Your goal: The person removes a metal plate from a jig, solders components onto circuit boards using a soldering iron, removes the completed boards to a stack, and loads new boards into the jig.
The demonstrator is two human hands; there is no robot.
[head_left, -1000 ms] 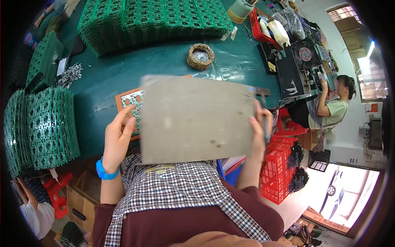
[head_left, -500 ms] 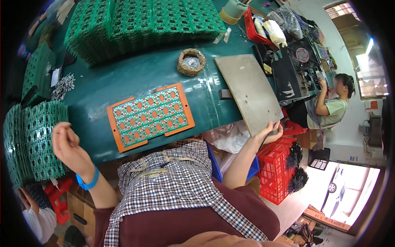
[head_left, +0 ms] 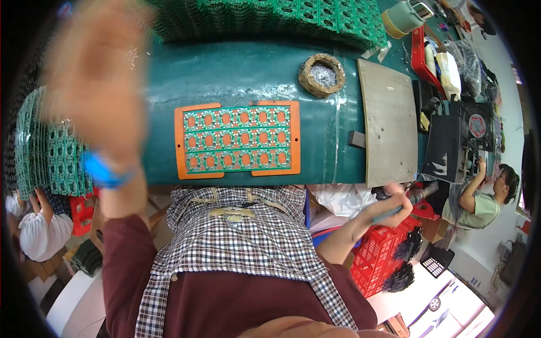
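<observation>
My left hand [head_left: 96, 79] is raised over the left side of the table, in front of the stacked boards, its fingers smeared by motion. At the table's front edge, by the lower end of a grey-brown flat board [head_left: 391, 124], my right hand [head_left: 394, 207] is closed round a slim dark tool [head_left: 422, 192], too blurred to name its kind. Between the hands an orange tray [head_left: 180, 160] lies flat on the table. It carries a green circuit board panel [head_left: 236, 128] with rows of oval openings. Behind it stands a brown ring-shaped dish [head_left: 306, 79] with small silvery bits inside.
Tall stacks of green circuit board panels stand at the back [head_left: 327, 19] and left [head_left: 62, 152]. A red bin [head_left: 418, 50] and a black fan unit [head_left: 476, 125] are at the right. Red crates [head_left: 372, 259] stand below, near a seated co-worker [head_left: 482, 197].
My left hand has risen and moved farther over the table. My right hand has lowered slightly from the flat board's corner. The view has turned, so the tray appears straighter.
</observation>
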